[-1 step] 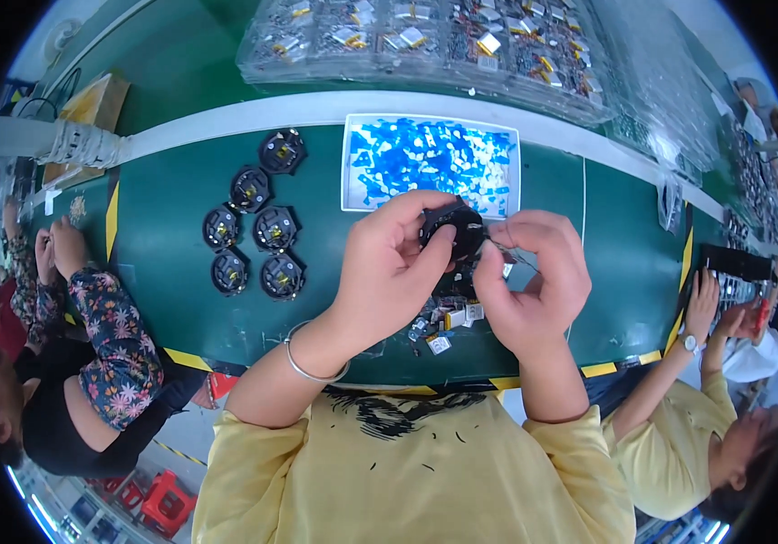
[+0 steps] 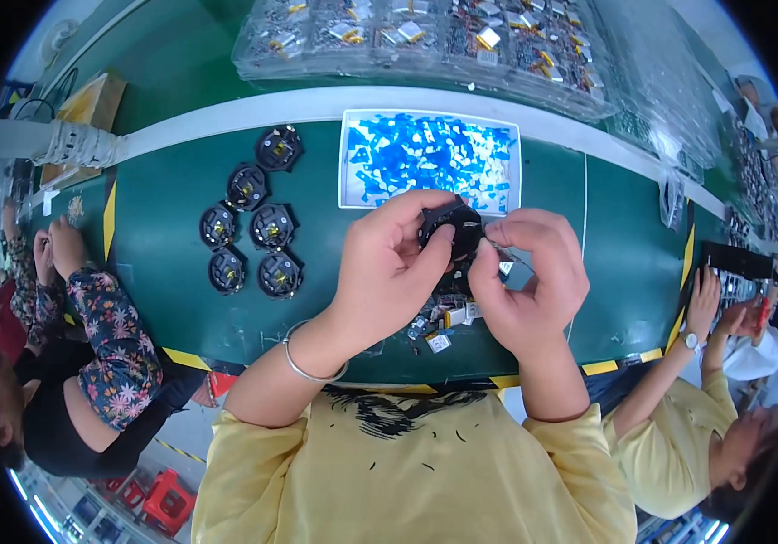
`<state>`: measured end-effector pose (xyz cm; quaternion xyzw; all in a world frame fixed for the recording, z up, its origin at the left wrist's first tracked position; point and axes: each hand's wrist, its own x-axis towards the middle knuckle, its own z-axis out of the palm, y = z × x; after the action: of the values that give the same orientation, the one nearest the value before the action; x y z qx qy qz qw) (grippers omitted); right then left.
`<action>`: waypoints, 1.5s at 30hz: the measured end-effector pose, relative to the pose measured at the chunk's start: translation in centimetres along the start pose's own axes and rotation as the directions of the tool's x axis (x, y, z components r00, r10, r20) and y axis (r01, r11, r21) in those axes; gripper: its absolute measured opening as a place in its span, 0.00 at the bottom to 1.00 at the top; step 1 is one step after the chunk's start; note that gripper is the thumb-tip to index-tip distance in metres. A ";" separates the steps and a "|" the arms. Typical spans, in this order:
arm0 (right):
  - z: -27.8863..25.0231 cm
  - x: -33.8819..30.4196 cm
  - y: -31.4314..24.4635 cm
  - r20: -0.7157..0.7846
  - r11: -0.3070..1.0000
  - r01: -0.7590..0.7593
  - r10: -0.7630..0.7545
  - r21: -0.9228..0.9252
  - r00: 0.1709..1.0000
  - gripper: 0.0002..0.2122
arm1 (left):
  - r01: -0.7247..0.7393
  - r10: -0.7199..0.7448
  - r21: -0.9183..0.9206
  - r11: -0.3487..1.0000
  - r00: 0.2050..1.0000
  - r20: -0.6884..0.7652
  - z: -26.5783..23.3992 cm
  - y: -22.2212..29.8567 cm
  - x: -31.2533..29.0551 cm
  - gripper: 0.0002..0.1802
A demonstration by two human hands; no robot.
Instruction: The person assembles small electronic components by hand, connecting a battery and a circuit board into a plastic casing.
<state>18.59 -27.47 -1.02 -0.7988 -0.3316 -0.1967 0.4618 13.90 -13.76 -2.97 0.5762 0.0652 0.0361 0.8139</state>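
My left hand (image 2: 398,263) is closed around a round black plastic housing (image 2: 452,228), its thumb pressed on the near face. At the housing's right edge, the thumb and forefinger of my right hand (image 2: 534,281) pinch thin dark wires (image 2: 517,257). Part of the housing and the wire ends are hidden by my fingers. Just below it on the green table lies a loose pile of small circuit boards and silver battery cells (image 2: 439,343). Several similar black housings (image 2: 273,227) with small parts inside stand in a group to the left.
A white tray (image 2: 345,163) of blue and white pieces sits just beyond my hands. Past the white rail (image 2: 226,111) are clear plastic trays (image 2: 425,80) of wired parts. People work at both sides: a floral sleeve (image 2: 115,335) on the left, a hand with a watch (image 2: 700,308) on the right.
My right fingertips have shifted very slightly at the housing's edge. Both hands keep their hold, and the view has moved a little.
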 end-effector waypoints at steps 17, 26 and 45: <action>0.5 -0.1 -0.3 0.045 0.999 0.023 -0.021 -0.044 0.999 0.08 | -0.202 0.193 0.254 0.946 0.979 0.058 -0.7 -0.1 -1.0 0.16; -0.2 -0.1 -0.2 0.069 0.997 -0.019 0.014 0.077 0.998 0.08 | -0.036 0.035 -0.024 0.999 0.999 -0.025 -0.3 0.9 -0.5 0.13; 0.2 -0.4 -0.6 0.117 0.990 -0.043 0.028 0.131 0.993 0.07 | -0.022 0.008 0.214 0.977 0.998 0.065 -0.9 1.2 -0.5 0.03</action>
<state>17.87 -27.18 -1.01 -0.7820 -0.3558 -0.1196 0.4975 13.31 -12.62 -2.10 0.6621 0.0383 0.0164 0.7483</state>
